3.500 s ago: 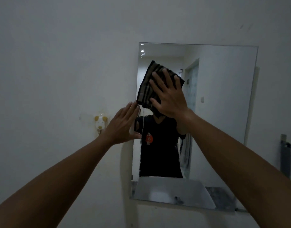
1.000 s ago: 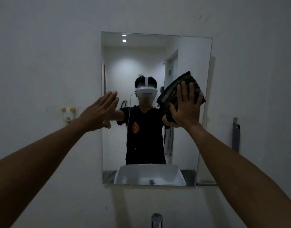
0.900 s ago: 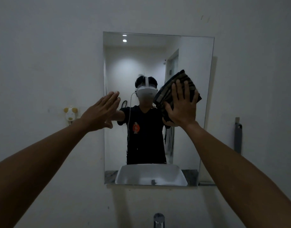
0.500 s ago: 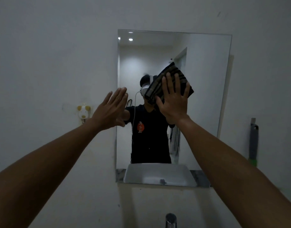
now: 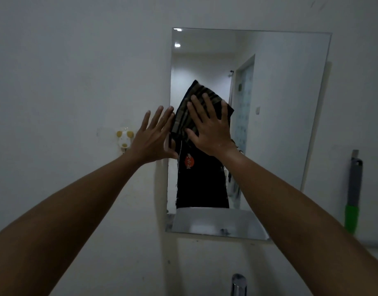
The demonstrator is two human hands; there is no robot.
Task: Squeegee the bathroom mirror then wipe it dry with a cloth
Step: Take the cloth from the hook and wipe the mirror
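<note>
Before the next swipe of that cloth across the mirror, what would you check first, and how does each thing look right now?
1. Cloth flat under the right hand: ok, palm and spread fingers press it on the glass.
2. Left hand out of the cloth's way: not ok, it sits at the left edge of the mirror, right beside the cloth.
3. Room to sweep right: ok, the glass to the right is unobstructed.
4. Squeegee out of the way: ok, it hangs on the wall right of the mirror.
5. Glass free of streaks: cannot tell, the light is dim.
6. Lower strip wiped: cannot tell, marks show near the bottom edge.
</note>
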